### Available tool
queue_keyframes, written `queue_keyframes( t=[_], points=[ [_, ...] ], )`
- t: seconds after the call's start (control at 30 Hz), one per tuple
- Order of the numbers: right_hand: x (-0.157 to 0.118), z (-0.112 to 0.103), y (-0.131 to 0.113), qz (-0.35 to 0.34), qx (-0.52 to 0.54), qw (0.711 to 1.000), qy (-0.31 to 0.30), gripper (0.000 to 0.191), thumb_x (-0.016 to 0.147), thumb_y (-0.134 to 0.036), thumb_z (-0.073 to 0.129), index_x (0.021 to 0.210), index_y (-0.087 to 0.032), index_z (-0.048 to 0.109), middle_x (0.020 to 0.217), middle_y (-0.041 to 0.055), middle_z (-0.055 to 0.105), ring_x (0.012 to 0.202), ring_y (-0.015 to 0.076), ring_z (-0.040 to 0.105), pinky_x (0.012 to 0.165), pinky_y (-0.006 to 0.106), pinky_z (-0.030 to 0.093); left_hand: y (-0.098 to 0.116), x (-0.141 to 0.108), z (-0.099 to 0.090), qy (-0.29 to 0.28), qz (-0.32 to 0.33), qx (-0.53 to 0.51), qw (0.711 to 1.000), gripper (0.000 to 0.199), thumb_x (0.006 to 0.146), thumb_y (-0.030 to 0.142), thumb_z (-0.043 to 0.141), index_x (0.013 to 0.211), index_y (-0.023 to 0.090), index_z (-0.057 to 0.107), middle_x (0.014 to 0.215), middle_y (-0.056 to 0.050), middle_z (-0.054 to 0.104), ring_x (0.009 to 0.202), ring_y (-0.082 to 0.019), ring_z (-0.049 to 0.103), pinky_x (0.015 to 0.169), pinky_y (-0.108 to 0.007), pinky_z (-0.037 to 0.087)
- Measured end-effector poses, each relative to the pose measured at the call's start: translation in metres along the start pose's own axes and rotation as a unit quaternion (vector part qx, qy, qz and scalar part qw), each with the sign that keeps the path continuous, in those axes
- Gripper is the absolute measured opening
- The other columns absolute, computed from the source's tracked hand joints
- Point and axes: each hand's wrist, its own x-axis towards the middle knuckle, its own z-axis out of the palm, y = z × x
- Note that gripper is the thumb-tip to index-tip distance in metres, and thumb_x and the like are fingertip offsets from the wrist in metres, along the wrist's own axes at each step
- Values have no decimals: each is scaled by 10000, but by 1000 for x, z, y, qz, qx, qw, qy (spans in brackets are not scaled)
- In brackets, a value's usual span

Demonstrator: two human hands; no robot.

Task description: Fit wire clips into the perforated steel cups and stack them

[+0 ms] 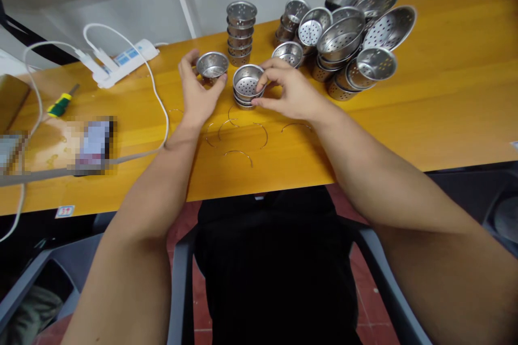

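My left hand (pixel 199 86) is closed round a small perforated metal cup (pixel 212 66), fingers on its far left side and thumb at its right. Just right of that, my right hand (pixel 285 89) grips the right side of a short stack of perforated metal cups (pixel 247 83), thumb low and fingers near the rim. Behind the stack's right side, another perforated cup (pixel 288 54) is partly covered by my right hand. Several thin curved wires (pixel 238 153) lie on the table in front of the cups.
A tall stack of cups (pixel 241 35) stands at the back. Piled perforated cups and bowls (pixel 343 38) fill the back right. A white power strip (pixel 127 63) with cables, a screwdriver (pixel 60 105) and a blurred phone-like object (pixel 95 143) lie left on the wooden table (pixel 445 91).
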Motion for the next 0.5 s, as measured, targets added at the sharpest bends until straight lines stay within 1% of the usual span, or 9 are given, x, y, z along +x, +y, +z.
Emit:
queue_keyframes(
  t=[0.03,0.1,0.17,0.23,0.3,0.33,0.4,0.47,0.5],
  points=[
    [-1,3,-3,6,8,1000,-3,545,855,-856,1072,1040,-407,825,1436,98,810,1427,521,713,1301,883,564,0,1,0,5,-10,-15,1000,993,894,953,980,1631,437,559,1823,-86,584,1727,-423,578,1392,-691,627],
    [-2,10,-6,10,28,1000,-8,606,856,-945,1020,1073,-410,834,1415,100,826,1391,498,734,1262,851,603,1,1,-1,7,-23,-43,999,1027,879,927,1011,1652,456,525,1848,-93,551,1738,-437,570,1410,-683,612],
    [-1,19,-6,8,54,998,-9,714,843,-1029,975,1157,-402,843,1409,94,842,1350,460,759,1248,784,641,3,-1,-1,-5,-12,-44,999,1056,897,983,951,1692,483,468,1871,-90,517,1757,-434,554,1418,-663,599],
    [0,25,-5,2,78,997,-5,842,837,-1091,932,1308,-400,835,1445,82,850,1346,432,772,1250,717,662,6,-2,1,-17,27,-34,999,1056,919,1098,807,1703,514,406,1868,-75,504,1745,-412,565,1399,-634,610],
    [1,27,-7,-4,88,996,19,926,879,-1109,879,1472,-403,794,1502,91,839,1388,429,773,1250,680,670,9,-5,3,3,88,-51,995,1056,906,1201,663,1660,516,385,1804,-59,533,1682,-378,609,1349,-618,644],
    [1,27,-9,-7,85,996,40,936,912,-1101,853,1536,-408,770,1525,103,829,1412,435,770,1245,674,673,13,-6,5,14,115,-66,991,1070,886,1229,637,1637,509,388,1771,-50,547,1656,-361,620,1339,-615,650],
    [2,24,-15,-8,67,994,82,903,973,-1053,824,1620,-429,734,1555,120,808,1434,450,764,1232,680,676,24,-11,6,16,139,-82,987,1103,860,1232,680,1631,494,405,1751,-33,564,1648,-344,615,1375,-615,632],
    [1,20,-22,-10,48,994,97,811,1015,-986,826,1623,-455,746,1575,119,795,1427,458,760,1224,689,679,40,-19,5,-36,108,-45,992,1084,906,1142,792,1686,488,418,1820,-31,557,1713,-360,586,1471,-617,572],
    [0,17,-25,-14,38,995,96,740,1036,-955,823,1585,-460,776,1570,116,794,1421,461,758,1225,696,679,49,-23,5,-53,91,-23,994,1034,939,1078,829,1693,488,438,1833,-41,565,1728,-376,597,1482,-622,573]
  ],
)
